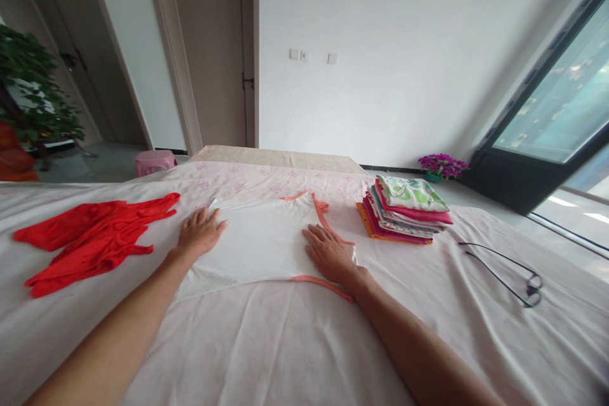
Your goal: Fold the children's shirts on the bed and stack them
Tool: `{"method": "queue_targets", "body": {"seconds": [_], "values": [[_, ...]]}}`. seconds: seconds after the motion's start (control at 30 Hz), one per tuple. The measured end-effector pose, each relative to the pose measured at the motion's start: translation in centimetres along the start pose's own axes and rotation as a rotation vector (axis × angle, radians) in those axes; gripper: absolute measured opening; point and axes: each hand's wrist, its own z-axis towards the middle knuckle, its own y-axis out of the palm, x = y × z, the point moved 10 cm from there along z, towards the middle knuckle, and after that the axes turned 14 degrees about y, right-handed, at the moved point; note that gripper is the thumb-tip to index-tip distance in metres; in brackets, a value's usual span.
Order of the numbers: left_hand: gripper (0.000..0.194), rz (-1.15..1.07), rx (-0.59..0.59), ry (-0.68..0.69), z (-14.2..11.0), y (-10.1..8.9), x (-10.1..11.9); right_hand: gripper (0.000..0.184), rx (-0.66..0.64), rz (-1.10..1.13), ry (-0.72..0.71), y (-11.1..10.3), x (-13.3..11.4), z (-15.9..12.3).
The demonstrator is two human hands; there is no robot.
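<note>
A white tank top (261, 241) with coral-coloured trim lies spread flat, its neck and straps toward the right. My left hand (200, 231) rests palm down on its left end, fingers stretched out. On the right end, beside the trim, my right hand (330, 255) lies flat with its fingers extended; it covers part of the neckline. Left of my left hand is a crumpled red garment (95, 235) with straps. A stack of folded clothes (404, 212) stands beyond my right hand, topped by a white piece with a green print.
Everything lies on a pale pink flowered sheet (285, 342) with wrinkles. Black-framed glasses (518, 276) lie at the right. Behind stand a pink stool (155, 162), a pot of purple flowers (442, 167) and a leafy plant (33, 89); a closed door (209, 44) is in the back wall.
</note>
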Motion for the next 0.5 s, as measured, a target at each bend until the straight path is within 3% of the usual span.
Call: {"method": "queue_targets", "body": {"seconds": [0.17,0.27,0.37,0.5], "values": [[0.065,0.04,0.036,0.004,-0.2,-0.1,0.1,0.048,-0.005,-0.036,-0.014,-0.2,-0.1,0.1],[0.062,0.073,0.108,0.014,-0.5,-1.2,0.8,0.043,-0.079,-0.081,-0.058,-0.5,-0.9,1.1],[0.058,0.074,0.186,0.161,-0.3,-2.3,2.6,0.04,-0.134,-0.102,-0.051,-0.7,-2.1,3.3],[0.059,-0.046,0.081,0.316,0.3,-1.0,3.7,0.059,-0.046,-0.105,-0.003,-0.2,-4.1,7.4]]}}
